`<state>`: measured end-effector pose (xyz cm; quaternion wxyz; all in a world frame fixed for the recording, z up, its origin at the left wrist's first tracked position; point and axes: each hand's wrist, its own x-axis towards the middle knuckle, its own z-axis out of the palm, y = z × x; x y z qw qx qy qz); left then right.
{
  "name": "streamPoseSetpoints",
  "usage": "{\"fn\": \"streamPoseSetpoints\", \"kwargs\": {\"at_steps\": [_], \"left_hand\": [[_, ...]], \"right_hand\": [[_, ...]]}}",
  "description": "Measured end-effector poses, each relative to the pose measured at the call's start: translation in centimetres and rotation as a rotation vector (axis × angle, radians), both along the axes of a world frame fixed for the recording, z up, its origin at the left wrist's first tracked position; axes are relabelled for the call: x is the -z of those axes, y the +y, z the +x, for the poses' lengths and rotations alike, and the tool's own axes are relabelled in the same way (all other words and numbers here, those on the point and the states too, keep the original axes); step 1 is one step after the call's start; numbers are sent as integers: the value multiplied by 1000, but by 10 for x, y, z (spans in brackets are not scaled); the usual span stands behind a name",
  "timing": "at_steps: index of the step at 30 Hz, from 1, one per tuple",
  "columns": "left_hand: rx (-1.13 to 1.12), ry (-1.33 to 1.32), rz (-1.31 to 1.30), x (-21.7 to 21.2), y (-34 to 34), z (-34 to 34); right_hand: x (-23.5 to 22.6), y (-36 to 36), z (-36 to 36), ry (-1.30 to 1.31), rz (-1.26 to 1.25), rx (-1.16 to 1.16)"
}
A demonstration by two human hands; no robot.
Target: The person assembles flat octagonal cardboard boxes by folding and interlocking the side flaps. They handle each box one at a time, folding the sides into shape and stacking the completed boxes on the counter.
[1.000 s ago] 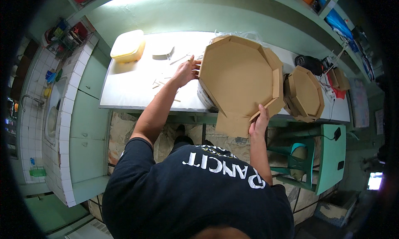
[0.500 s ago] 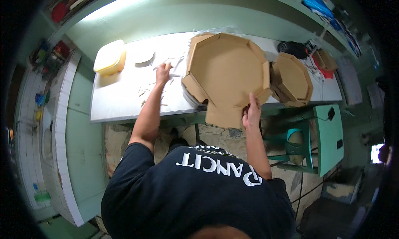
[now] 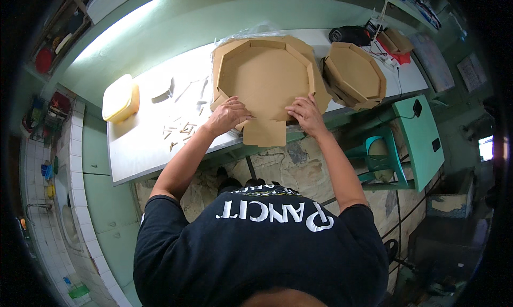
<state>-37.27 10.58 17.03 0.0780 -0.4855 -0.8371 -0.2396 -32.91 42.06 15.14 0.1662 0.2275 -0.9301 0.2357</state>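
The left hand and right hand, fingers partly curled, touch the near corners of the octagonal cardboard box, which lies ahead of and between them; whether they pinch it cannot be told. Between the hands, its flap juts past the worktop edge. Leftward of the left hand, the worktop stretches widely around small sticks; beyond the right hand, a smaller box leaves little room.

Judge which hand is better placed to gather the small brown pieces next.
The left hand, probably: it is nearer the small brown pieces; the right hand touches the octagonal box farther right.
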Motion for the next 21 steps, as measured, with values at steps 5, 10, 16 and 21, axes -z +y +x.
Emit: {"fn": "streamPoseSetpoints", "kwargs": {"at_steps": [5, 10, 16, 21], "left_hand": [[-106, -178, 80, 18, 2, -5], [-61, -127, 125, 23, 1, -3], [11, -13, 93, 14, -17, 12], [-202, -78, 124, 19, -4, 6]], "right_hand": [[7, -1, -2, 38, -18, -28], [15, 4, 20, 250, 289, -71], [10, 0, 30, 186, 356, -41], [-7, -11, 9, 118, 146, 65]]}}
